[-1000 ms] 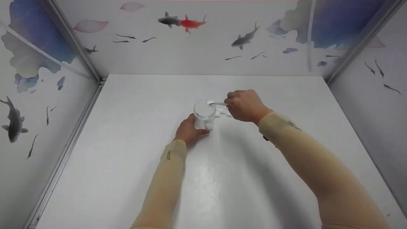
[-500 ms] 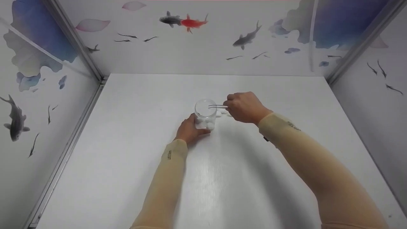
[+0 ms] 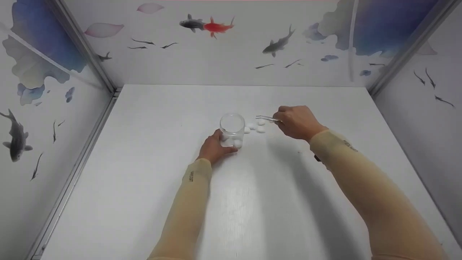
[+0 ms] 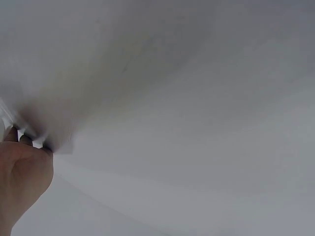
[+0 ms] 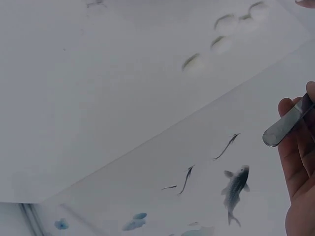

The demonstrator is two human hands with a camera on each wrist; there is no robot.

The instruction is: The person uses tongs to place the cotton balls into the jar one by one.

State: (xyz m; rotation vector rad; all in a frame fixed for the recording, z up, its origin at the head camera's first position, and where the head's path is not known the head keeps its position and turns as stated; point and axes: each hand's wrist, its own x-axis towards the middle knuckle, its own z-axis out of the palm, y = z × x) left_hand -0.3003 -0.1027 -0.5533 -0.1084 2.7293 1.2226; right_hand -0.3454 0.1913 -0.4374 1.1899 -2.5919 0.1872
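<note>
Head: I see left hand [image 3: 215, 148] gripping the jar [image 3: 232, 133], white balls [image 3: 237, 142] inside; right hand [image 3: 299, 122] pinches tweezers [image 3: 267, 118], tips near loose balls [image 3: 260, 129] beside the jar. Left wrist: jar only partly visible. Right wrist: tweezers' rounded end protrudes.

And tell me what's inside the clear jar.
Rounded white pieces lie low inside the clear jar; the left hand covers part of its lower side, so any pieces hidden there can't be counted.
</note>
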